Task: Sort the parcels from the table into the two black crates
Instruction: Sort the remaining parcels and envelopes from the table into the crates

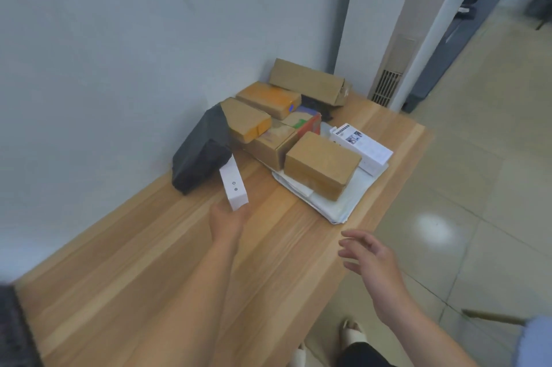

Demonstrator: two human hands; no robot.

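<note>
One white box (234,187), held at its near end by my left hand (228,221), points lengthwise at the black bag (200,154); right hand (369,259) fingers spread, empty.

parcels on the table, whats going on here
A person is working through a pile of parcels. Their left hand grips a small white box by its near end, over the wooden table. The right hand hovers open and empty beside the table edge. A black bagged parcel, several brown cardboard boxes, a white printed box and a flat white mailer lie at the far end.
</note>
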